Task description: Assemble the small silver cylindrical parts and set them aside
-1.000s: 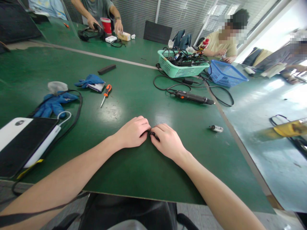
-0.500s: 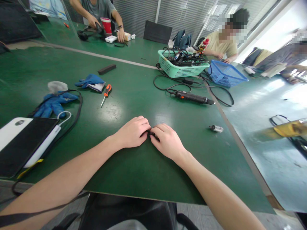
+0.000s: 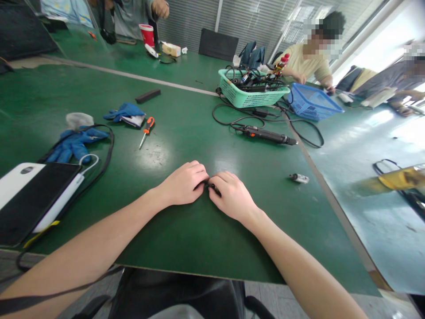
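Over the middle of the green table, my left hand and my right hand meet at the fingertips. Both are closed on a small black part, mostly hidden by the fingers, so its kind does not show. Further off to the right lies a black electric screwdriver with its cable. A small silver cylinder with a black end rests right of my right hand. To the left is a screwdriver with an orange and black handle.
Blue gloves, a black-and-white device and cables lie at the left. A black bar is farther back. Beyond are a green basket full of cabled parts and a blue basket. Other people sit around the table.
My hands stay in almost the same place. Across the table, a person's hands have lifted away from the table, taking up a dark object; the white item by the red cup has tilted.
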